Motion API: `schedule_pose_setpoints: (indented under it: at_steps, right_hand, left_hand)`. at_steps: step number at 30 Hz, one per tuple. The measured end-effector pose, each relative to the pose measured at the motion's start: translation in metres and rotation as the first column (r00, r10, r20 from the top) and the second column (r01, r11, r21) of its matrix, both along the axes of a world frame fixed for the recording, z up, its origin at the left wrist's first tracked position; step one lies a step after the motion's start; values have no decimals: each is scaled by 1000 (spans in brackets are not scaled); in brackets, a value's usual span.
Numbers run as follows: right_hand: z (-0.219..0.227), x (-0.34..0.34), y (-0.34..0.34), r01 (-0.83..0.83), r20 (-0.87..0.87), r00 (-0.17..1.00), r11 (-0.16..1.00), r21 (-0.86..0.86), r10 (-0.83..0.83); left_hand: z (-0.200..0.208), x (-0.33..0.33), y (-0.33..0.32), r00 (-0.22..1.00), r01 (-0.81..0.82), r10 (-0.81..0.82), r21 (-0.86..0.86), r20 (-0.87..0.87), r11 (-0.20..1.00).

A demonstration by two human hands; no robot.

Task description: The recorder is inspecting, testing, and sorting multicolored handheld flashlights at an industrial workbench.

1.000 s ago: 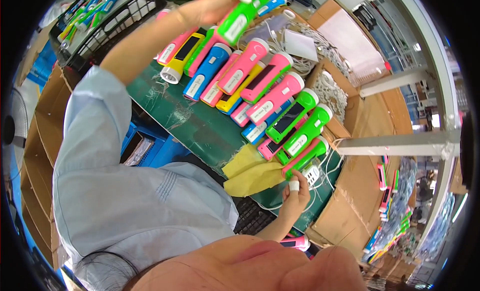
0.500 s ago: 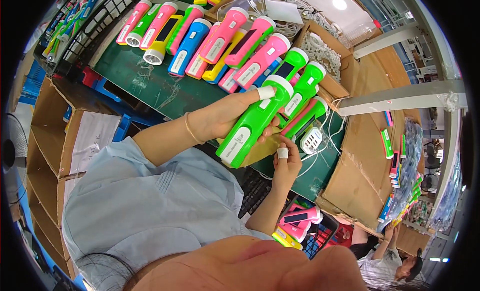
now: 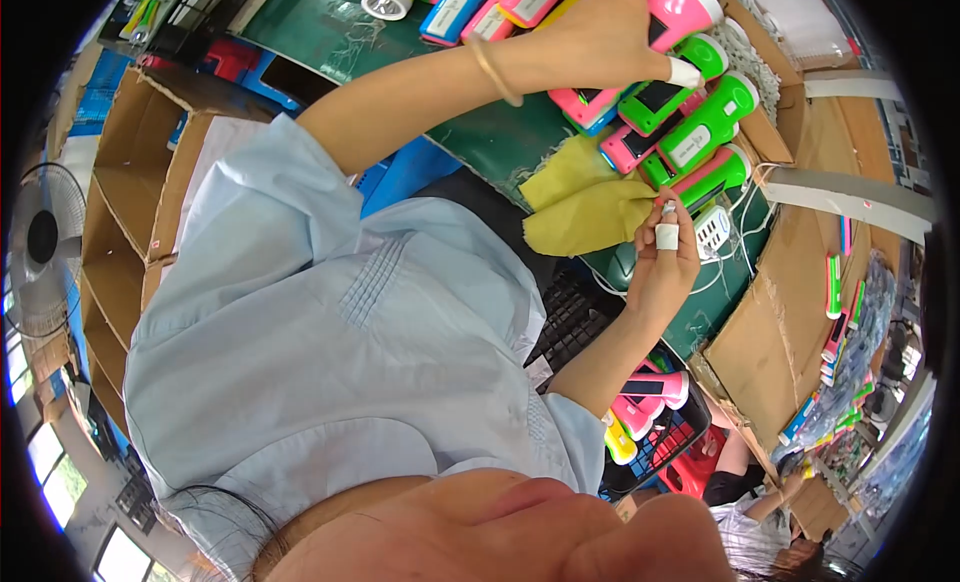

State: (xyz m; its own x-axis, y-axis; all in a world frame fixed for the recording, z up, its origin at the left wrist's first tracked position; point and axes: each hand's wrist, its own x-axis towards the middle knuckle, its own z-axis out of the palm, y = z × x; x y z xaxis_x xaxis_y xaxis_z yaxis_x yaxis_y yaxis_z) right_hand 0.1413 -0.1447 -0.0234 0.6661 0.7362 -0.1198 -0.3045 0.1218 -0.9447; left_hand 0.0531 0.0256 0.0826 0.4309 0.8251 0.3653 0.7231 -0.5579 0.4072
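My left hand (image 3: pixel 600 37) is over the row of flashlights at the upper edge, palm down, with white tape on the thumb. It grips a pink flashlight (image 3: pixel 685 10) with a white rim and a dark panel; most of its fingers are out of sight. My right hand (image 3: pixel 668 267), one taped finger raised, pinches the edge of a yellow-green cloth (image 3: pixel 580 197) between its fingertips. Just beyond that hand lie a green flashlight (image 3: pixel 705 127) with a white label and a pink-and-green flashlight (image 3: pixel 715 177).
A white charging hub (image 3: pixel 712 232) with cables sits right of my right hand. Below it are a dark keyboard (image 3: pixel 575 317) and a black crate (image 3: pixel 672 437) holding flashlights. Cardboard shelving (image 3: pixel 125 217) and a fan (image 3: pixel 42 237) stand left. A person (image 3: pixel 745 517) works at lower right.
The green flashlight has left my left hand, which has moved up and away and now grips a pink one. My right hand keeps the cloth, now hanging in fuller view. The view has shifted.
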Motion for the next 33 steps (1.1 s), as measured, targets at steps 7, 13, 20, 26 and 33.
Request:
schedule_pose_setpoints:
  at_steps: [7,13,20,26,33]
  right_hand:
    - [16,-11,22,32,96,995,997,69,-39]
    - [40,-37,43,119,893,449,991,-57,-3]
    - [57,-13,27,-600,687,503,784,-160,525]
    - [32,-64,21,-288,1000,-8,958,-6,4]
    - [32,-72,15,-288,999,-12,957,42,-48]
  left_hand:
    - [-42,-10,39,492,853,-6,-481,870,202]
    - [-69,-26,9,488,866,237,-500,840,-12]
    - [-79,-27,0,217,975,225,-222,950,0]
    - [-83,-29,6,-28,966,502,152,865,-208]
    - [-100,-26,-2,-1,827,779,439,627,-352]
